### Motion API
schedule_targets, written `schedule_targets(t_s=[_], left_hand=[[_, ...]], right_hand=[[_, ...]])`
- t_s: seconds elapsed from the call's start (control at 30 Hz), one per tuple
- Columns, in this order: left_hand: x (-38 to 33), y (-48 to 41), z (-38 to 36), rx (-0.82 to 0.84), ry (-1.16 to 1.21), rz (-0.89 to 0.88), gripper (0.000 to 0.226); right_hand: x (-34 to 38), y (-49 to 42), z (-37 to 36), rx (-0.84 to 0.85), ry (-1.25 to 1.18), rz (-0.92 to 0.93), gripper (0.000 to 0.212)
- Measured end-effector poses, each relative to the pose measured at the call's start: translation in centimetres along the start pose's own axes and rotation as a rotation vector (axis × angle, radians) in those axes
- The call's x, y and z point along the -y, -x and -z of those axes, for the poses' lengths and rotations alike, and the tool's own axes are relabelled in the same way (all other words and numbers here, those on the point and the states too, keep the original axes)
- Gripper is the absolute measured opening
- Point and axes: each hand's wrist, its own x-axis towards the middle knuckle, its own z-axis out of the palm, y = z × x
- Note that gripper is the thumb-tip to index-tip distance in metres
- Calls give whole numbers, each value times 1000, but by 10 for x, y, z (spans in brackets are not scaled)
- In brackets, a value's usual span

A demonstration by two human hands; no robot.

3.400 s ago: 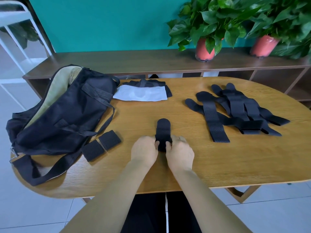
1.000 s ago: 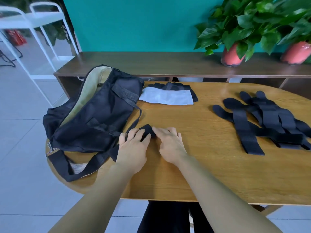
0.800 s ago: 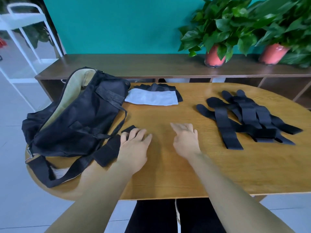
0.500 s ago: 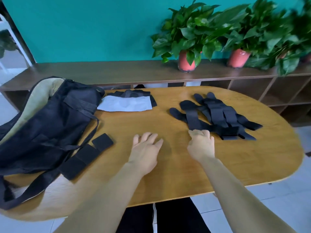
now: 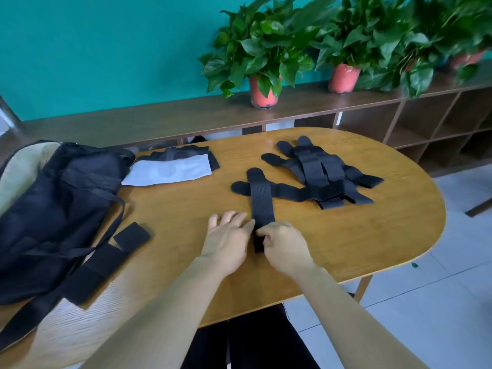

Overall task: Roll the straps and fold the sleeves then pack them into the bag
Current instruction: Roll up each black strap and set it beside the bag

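A long black strap (image 5: 260, 197) lies lengthwise on the wooden table (image 5: 372, 249), its near end between my hands. My right hand (image 5: 283, 245) pinches that near end with curled fingers. My left hand (image 5: 229, 237) lies flat beside the strap, fingers straight and touching its left edge. More black straps (image 5: 319, 171) lie in a heap behind. The black bag (image 5: 53, 209) lies open at the left, its beige lining showing. Three rolled straps (image 5: 131, 235) sit in a row beside it. Folded black and white sleeves (image 5: 173, 166) lie at the back.
A dark wooden shelf unit (image 5: 426, 123) runs behind the table, with potted plants in red pots (image 5: 262, 94) on top. The bag's shoulder strap (image 5: 32, 310) trails toward the table's near left edge. White tiled floor lies to the right.
A rolled strap was set down by the bag with the other two. My right hand then reached to the heap and drew one long strap toward me; both hands now meet at its near end.
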Motion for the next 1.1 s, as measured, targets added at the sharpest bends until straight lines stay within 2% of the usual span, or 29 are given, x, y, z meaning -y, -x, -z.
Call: schedule_targets(t_s=[0.07, 0.13, 0.2, 0.3, 0.4, 0.87, 1.1], left_hand=[[-1, -4, 0, -38, 7, -28, 45], [-3, -12, 2, -52, 17, -59, 45], [-6, -21, 4, -17, 41, -91, 49], [-9, -32, 2, 113, 29, -146, 56], [-7, -33, -5, 221, 21, -155, 58], [40, 54, -1, 285, -4, -81, 58], [44, 66, 2, 277, 0, -88, 58]], right_hand=[[-10, -12, 9, -108, 31, -35, 36], [-21, -29, 18, -146, 183, -82, 38], [-32, -48, 25, -79, 366, -114, 42], [-48, -69, 25, 145, 508, -192, 52], [-54, -74, 20, 279, 526, -240, 54], [-40, -73, 22, 300, 584, -304, 54], [-34, -70, 24, 321, 596, -281, 56]])
